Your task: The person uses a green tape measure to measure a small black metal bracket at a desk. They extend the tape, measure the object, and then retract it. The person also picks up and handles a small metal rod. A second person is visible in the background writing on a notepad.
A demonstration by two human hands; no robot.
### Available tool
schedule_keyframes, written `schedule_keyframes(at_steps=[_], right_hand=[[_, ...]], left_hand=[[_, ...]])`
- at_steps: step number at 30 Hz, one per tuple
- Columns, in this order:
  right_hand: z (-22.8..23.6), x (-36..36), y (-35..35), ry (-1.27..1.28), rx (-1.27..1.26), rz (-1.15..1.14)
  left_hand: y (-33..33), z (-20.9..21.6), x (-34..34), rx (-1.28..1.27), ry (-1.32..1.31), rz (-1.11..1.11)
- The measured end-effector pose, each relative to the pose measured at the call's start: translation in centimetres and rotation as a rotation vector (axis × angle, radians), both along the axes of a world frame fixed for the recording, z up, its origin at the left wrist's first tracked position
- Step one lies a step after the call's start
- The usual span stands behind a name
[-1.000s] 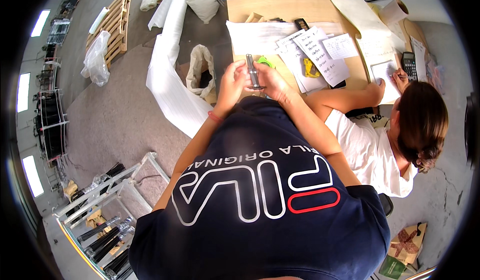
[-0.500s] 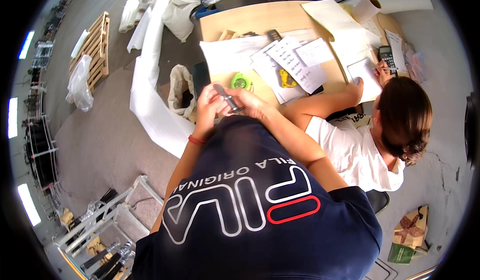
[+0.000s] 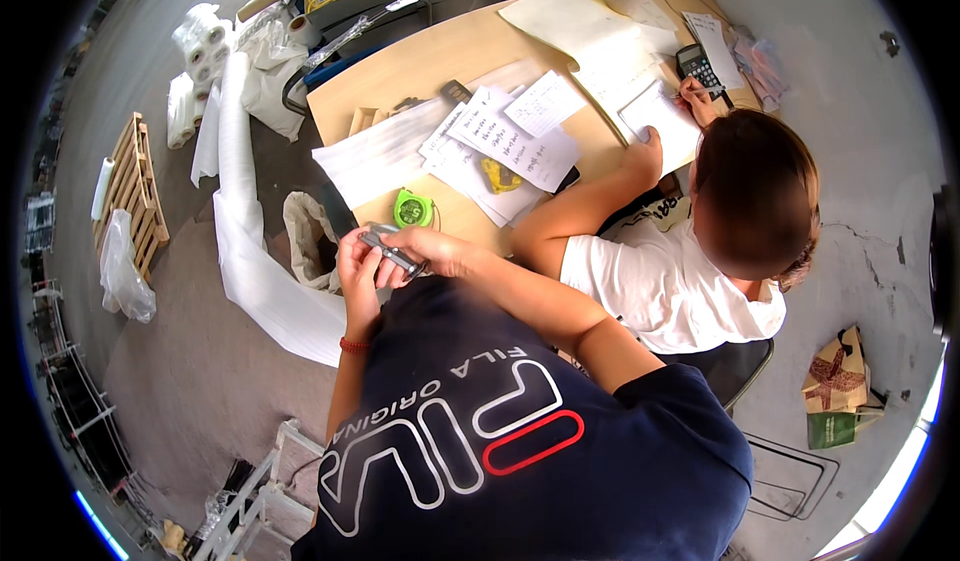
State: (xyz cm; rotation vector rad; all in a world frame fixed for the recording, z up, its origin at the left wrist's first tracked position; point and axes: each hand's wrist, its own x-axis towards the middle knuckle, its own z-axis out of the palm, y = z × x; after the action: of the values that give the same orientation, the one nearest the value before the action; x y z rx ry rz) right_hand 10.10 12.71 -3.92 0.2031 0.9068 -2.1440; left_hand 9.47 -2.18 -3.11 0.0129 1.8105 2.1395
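Close to my body, at the table's near left edge, both hands hold a small, long dark-grey piece [image 3: 396,253] with a smooth, metal-like look. I cannot make out its exact kind. My left hand [image 3: 358,269], with a red bracelet at the wrist, has its fingers around the piece's left end. My right hand [image 3: 437,250] grips it from the other side, thumb on top. Just beyond my hands a lime-green round device [image 3: 412,210] with a greenish dial lies on the table [image 3: 440,46]. Handwritten paper sheets [image 3: 545,106] and a yellow-and-black object [image 3: 500,175] lie farther right.
To my right a seated person [image 3: 665,281] in white writes on a pad [image 3: 660,114] beside a calculator [image 3: 697,69]. An open white sack [image 3: 303,236] and a long white roll [image 3: 238,151] stand left of the table. A wooden pallet [image 3: 133,196] is farther left.
My view has turned, so the table and seated person appear farther left. The grey piece stays between my hands, now turned more level. The other person still writes.
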Motion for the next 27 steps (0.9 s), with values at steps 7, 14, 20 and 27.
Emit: schedule_keyframes(at_steps=[7, 14, 20, 27], right_hand=[[-1.0, -0.7, -0.2, 0.01, 0.0, 0.034], [-1.6, -1.1, 0.3, -0.037, -0.041, -0.045], [-2.6, -1.4, 0.5, -0.199, -0.124, -0.126], [-2.4, -1.5, 0.4, -0.124, -0.103, -0.092]], left_hand=[[-0.4, -0.3, -0.8, -0.084, 0.005, 0.03], [0.1, -1.0, -1.8, -0.104, 0.015, 0.011], [0.4, -0.7, -2.2, -0.081, 0.036, -0.128], [1.2, 0.7, -2.2, -0.055, -0.022, -0.233]])
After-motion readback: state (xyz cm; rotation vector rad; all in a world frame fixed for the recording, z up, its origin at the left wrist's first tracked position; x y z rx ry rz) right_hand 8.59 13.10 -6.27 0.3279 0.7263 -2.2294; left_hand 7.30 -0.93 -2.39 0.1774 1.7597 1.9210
